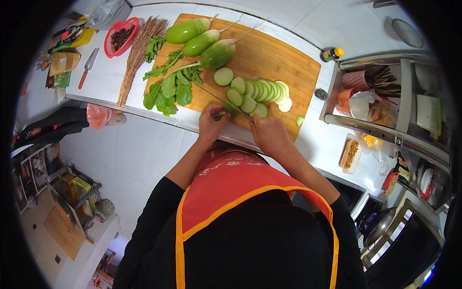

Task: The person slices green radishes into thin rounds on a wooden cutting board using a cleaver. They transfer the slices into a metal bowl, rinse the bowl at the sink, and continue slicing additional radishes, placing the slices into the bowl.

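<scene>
My right hand (269, 133) is closed around the handle of a kitchen knife (225, 103), whose blade reaches up and left over the wooden cutting board (281, 54). Beside the blade, my left hand (212, 121) grips a piece of green radish (230, 108) near the board's front edge. Round radish slices (265, 90) lie overlapping to the right, with looser ones close to the knife. Three whole green radishes (218, 54) rest at the board's upper left. Radish leaves (168, 94) spread over its left edge. The left fingertips are partly hidden.
Left on the counter are a dried-stalk brush (135, 59), a red basket (121, 38) with dark bits and a red-handled knife (88, 68). A metal rack (364, 123) stands right, near a yellow-capped bottle (332, 54) and a tray of brown crumbs (350, 154). A radish end (299, 120) lies at the board's right edge.
</scene>
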`<control>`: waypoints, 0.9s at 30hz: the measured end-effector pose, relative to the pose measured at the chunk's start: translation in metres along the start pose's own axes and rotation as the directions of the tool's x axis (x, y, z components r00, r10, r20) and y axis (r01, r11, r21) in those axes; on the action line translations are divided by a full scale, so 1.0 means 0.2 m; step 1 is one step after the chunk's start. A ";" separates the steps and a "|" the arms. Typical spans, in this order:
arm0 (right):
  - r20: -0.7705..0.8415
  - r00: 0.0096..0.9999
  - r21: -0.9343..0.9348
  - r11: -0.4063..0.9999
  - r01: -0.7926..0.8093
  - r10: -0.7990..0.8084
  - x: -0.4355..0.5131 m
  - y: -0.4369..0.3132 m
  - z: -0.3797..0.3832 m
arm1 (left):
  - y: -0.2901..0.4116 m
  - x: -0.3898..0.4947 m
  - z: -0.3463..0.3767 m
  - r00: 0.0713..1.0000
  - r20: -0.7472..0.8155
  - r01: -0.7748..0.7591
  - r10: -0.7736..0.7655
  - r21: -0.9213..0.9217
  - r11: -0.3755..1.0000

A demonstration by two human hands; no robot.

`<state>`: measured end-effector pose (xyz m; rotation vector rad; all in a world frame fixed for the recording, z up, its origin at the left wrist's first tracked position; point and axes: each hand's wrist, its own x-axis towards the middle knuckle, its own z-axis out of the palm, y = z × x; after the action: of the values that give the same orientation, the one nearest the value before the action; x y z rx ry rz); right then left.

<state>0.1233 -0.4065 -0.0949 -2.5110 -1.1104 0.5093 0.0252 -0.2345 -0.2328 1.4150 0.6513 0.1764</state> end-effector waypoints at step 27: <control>0.063 0.990 -0.083 0.989 -0.121 0.127 0.18 0.00 0.24 | 0.01 0.05 -0.04 0.999 0.034 0.011 -0.019 0.221 0.975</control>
<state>0.1241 -0.3706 -0.1437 -2.6619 -1.0211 0.5995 0.0287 -0.2221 -0.2343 1.6229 0.6666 0.0674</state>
